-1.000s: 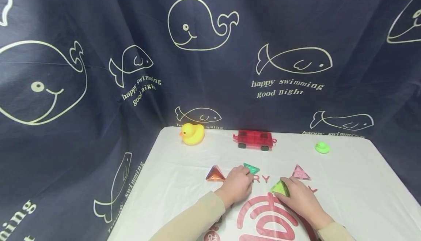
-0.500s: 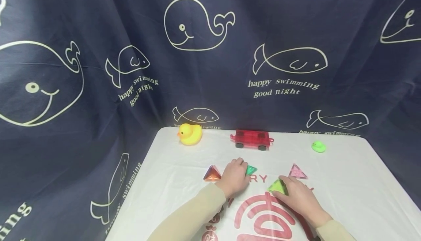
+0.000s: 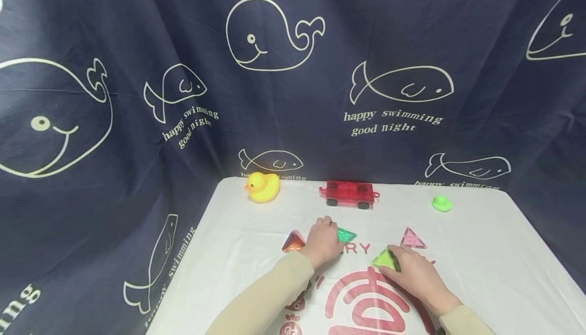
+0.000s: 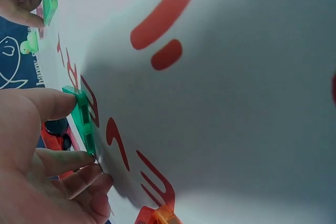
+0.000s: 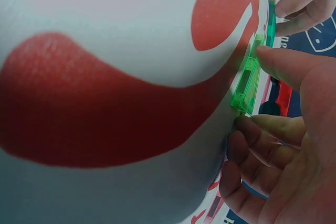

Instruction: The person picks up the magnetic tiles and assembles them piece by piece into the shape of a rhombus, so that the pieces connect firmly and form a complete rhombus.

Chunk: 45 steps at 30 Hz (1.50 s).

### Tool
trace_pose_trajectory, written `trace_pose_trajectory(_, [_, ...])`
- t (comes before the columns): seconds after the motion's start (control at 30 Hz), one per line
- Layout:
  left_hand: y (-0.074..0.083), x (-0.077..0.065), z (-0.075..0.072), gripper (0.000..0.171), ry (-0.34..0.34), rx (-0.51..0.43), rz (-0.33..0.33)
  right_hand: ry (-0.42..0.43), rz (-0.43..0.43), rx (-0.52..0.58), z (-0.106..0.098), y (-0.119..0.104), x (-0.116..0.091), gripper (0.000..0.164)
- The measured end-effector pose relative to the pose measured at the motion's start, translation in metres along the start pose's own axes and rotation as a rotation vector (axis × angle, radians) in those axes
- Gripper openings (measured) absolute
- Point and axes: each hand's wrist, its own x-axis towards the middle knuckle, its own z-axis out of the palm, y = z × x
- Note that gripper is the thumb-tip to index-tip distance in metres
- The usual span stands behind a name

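In the head view my left hand (image 3: 322, 241) lies at the left side of a teal triangular magnetic tile (image 3: 346, 235). Thumb and index finger pinch this tile (image 4: 84, 119) at two corners in the left wrist view. To the right and nearer, my right hand (image 3: 417, 272) holds a lime-green triangular magnetic tile (image 3: 383, 260). Its thumb and a finger grip the tile's (image 5: 247, 85) two ends in the right wrist view. An orange triangular tile (image 3: 292, 242) sits left of my left hand, and a pink one (image 3: 413, 239) stands just beyond my right hand.
Along the back of the white cloth-covered table (image 3: 480, 253) stand a yellow duck (image 3: 263, 187), a red wheeled car base (image 3: 349, 193) and a small green duck (image 3: 441, 203). A dark blue curtain (image 3: 320, 121) hangs directly behind the table.
My left hand has moved left and slightly away, round to the teal tile's left side. The right hand keeps its grip on the lime-green tile. The head view has shifted slightly.
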Motion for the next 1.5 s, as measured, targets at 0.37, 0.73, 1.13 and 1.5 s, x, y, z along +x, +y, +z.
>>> trace_pose_trajectory(0.37, [0.001,0.002,-0.013,0.046,-0.056,-0.028,-0.034,0.033,-0.034,0.006,0.002,0.001,-0.001,0.067])
trace_pose_trajectory(0.73, [0.001,0.005,-0.009,0.052,-0.04,-0.044,-0.053,0.059,-0.049,-0.006,0.007,0.003,0.001,0.064])
trace_pose_trajectory(1.13, [0.0,0.006,-0.004,0.057,0.009,-0.073,-0.063,0.008,0.009,0.004,0.004,0.001,0.002,0.069])
trace_pose_trajectory(1.5, [0.004,0.004,-0.002,0.068,-0.008,-0.238,-0.114,0.005,-0.012,0.004,0.004,0.002,0.004,0.068])
